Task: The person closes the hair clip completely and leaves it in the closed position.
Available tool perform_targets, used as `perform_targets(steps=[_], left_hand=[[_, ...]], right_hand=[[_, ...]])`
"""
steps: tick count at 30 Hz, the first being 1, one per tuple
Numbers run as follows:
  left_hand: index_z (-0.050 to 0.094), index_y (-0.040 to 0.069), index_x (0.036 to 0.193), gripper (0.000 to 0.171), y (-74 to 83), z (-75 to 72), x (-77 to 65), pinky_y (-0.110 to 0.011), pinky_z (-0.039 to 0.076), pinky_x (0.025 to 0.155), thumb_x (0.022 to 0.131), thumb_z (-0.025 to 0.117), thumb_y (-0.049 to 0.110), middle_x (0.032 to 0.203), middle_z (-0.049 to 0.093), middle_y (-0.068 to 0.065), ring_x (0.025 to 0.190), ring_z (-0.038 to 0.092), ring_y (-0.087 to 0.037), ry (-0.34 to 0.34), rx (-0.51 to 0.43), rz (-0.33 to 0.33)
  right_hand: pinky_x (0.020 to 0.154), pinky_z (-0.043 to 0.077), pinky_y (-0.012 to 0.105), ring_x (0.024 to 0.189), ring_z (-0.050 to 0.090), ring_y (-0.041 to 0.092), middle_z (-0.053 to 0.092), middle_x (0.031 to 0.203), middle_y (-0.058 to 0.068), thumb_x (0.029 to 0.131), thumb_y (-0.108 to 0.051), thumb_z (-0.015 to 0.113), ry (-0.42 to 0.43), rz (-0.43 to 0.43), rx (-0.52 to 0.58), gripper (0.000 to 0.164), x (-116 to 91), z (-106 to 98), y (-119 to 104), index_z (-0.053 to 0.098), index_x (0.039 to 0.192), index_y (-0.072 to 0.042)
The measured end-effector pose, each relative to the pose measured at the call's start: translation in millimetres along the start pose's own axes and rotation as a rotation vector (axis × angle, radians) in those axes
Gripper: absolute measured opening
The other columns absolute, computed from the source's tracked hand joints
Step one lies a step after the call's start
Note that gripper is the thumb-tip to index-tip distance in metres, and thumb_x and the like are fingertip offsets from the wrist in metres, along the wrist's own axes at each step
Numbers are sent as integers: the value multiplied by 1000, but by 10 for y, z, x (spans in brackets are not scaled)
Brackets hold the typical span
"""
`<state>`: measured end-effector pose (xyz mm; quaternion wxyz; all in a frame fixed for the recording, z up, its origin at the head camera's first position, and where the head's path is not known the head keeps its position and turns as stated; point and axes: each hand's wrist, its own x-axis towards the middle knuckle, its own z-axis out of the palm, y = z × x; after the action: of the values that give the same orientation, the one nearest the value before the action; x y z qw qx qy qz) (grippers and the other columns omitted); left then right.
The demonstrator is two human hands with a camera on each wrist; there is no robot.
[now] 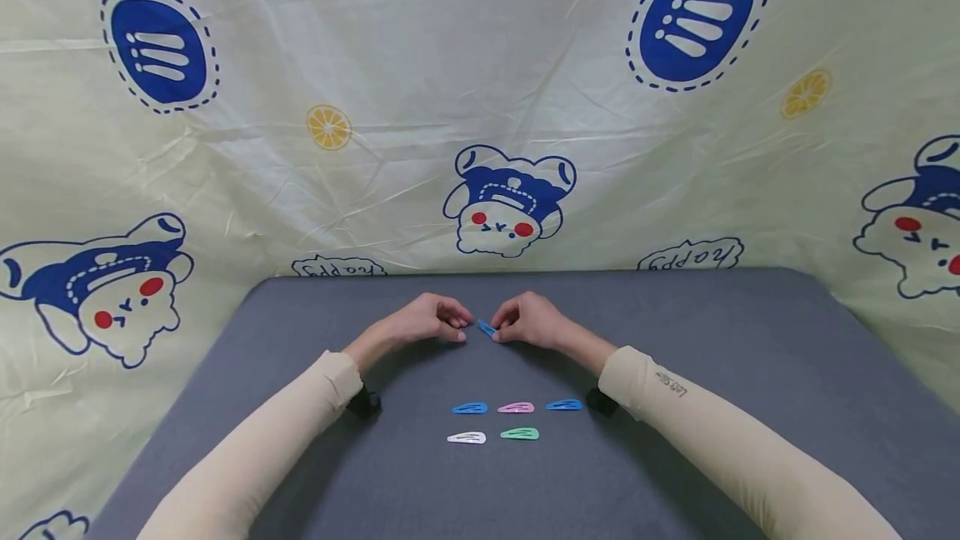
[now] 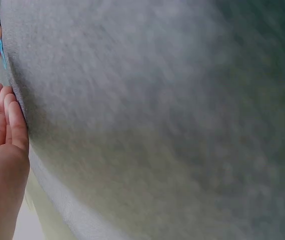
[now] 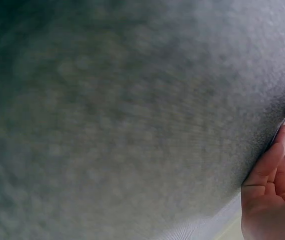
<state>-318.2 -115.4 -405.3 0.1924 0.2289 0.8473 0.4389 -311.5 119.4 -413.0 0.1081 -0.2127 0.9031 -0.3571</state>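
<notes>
A blue snap hair clip is pinched between the thumb and fingers of my right hand, a little above the table. In the left wrist view the clip has its two prongs spread apart. My left hand is just left of it, fingers loosely bent, with a gap between its fingertips and the clip. Nearer to me lie a blue clip, a pink clip and another blue clip in a row. Below them are a white clip and a green clip.
The grey cloth-covered table spreads out under both arms. Behind it hangs a pale curtain printed with cartoon figures. Dark wrist cameras are strapped under both cuffs, close to the table surface.
</notes>
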Motion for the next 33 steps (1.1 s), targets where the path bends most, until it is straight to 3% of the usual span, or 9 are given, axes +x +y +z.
perform_targets(steps=[8,16,33], left_hand=[[66,1,121,34,-43,-29,-43,-31,47,87,88,73,9,112,66,-9,99,56,-21,-27,-6,17],[67,4,121,33,-37,-31,-57,-32,48,89,89,72,9,113,66,-5,101,57,-19,-18,21,11],[70,4,115,29,26,12,-19,-27,47,72,87,74,13,102,67,-5,88,57,-17,22,70,15]], right_hand=[[66,42,29,73,54,17,64,75,-1,86,-8,76,-23,-19,38,4,-35,0,-41,74,89,-7],[71,45,31,77,53,18,64,79,-3,89,-7,72,-58,-84,-22,5,-102,-60,-68,74,86,-11],[70,49,31,77,56,18,66,86,-1,91,-3,68,32,-51,12,9,-179,-115,12,73,95,-10]])
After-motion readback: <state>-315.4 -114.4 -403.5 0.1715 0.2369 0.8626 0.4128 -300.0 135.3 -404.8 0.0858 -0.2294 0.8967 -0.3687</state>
